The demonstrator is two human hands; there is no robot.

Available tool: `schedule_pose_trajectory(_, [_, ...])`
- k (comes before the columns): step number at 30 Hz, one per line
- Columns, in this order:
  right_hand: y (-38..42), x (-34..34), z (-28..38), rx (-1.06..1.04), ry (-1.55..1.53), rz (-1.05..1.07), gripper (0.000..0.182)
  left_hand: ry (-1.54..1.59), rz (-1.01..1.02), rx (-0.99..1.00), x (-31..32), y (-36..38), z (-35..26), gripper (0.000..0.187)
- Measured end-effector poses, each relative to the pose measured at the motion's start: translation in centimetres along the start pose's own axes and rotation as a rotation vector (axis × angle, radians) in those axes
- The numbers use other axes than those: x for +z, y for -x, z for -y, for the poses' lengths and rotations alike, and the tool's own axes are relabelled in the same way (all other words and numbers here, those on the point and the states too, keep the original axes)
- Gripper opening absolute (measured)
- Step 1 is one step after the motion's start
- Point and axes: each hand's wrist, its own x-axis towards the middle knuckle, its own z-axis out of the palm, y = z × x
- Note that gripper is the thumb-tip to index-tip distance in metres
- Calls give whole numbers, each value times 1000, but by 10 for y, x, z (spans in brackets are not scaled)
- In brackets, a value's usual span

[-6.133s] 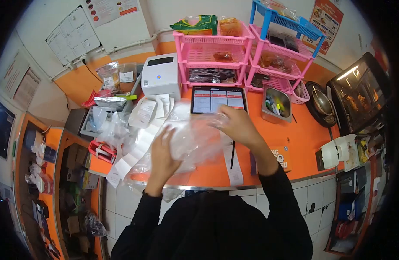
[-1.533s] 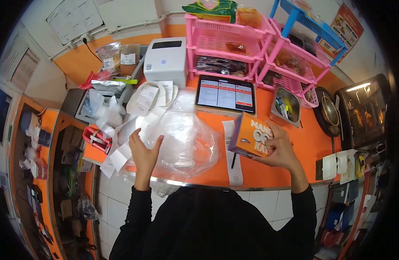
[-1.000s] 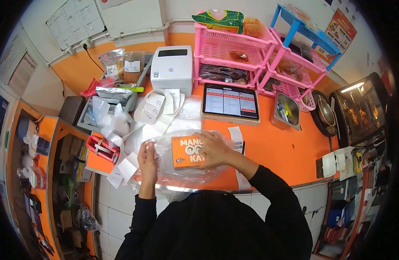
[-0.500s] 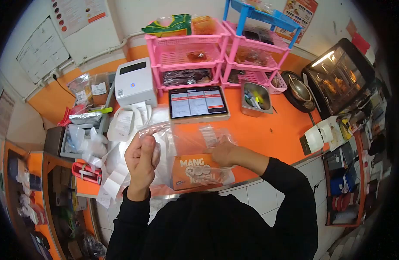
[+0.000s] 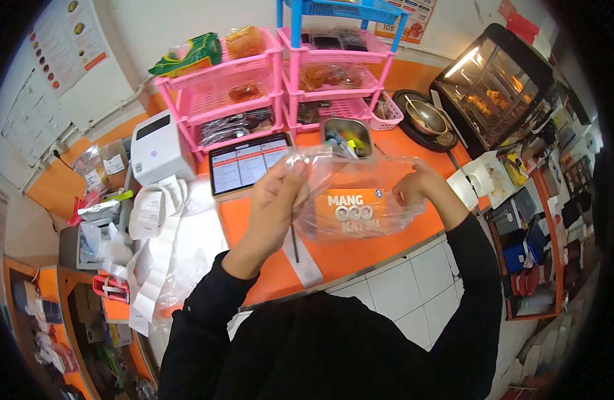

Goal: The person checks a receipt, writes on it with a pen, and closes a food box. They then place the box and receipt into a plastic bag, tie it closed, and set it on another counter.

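Observation:
My left hand point(image 5: 278, 195) is closed on the gathered top of a clear plastic bag point(image 5: 317, 223). Inside or behind that bag shows an orange box point(image 5: 360, 210) with white "MANG" lettering. At the bag's right side, my right hand point(image 5: 411, 189) has curled fingers pressed to the plastic. On the orange table point(image 5: 267, 280), left of the box, lie a paper slip point(image 5: 307, 268) and a dark, thin stick point(image 5: 295, 244). A tablet point(image 5: 247, 165) with a lit screen stands behind my left hand.
Behind are pink racks point(image 5: 220, 87), a white printer point(image 5: 161, 148) and a metal container point(image 5: 347, 137) of markers. Receipts point(image 5: 150, 213) and plastic bags lie left. A pan point(image 5: 427, 119) and a lit display case point(image 5: 490, 90) stand at the back right.
The view has shifted right. Both hands and the bag have moved right over the table, and the orange box has moved with them. A paper slip and dark stick now show.

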Motion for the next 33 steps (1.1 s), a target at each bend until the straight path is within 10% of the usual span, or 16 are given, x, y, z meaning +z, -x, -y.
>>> schedule_pose_trajectory(4, [10,-5,13,163,-98,-41,31,-95,60,-104,14,-21,45,31])
schedule_pose_trajectory(8, [-43,41,49,-305,-526,-582,56,-151,109,-123,17,-34,57,28])
schedule_pose_trajectory(17, [-54,43,68,-348,-508,-400,59,-482,172,-84,-16,-34,35,30])
schedule_pose_trajectory(22, [-16,37,40,-253,-400,-386,53,-846,-503,-196,-130,-3,130,47])
schedule_pose_trajectory(27, [28,25,11,-121,-154,-241,47,-1581,-654,77,-121,42,207,37])
schedule_pose_trajectory(31, [77,-5,-8,-252,-293,-367,34,-1142,-730,127,-124,34,205,24])
schedule_pose_trajectory(33, [106,-22,-11,-395,-482,-602,33,-1137,-756,267,-63,17,111,23])
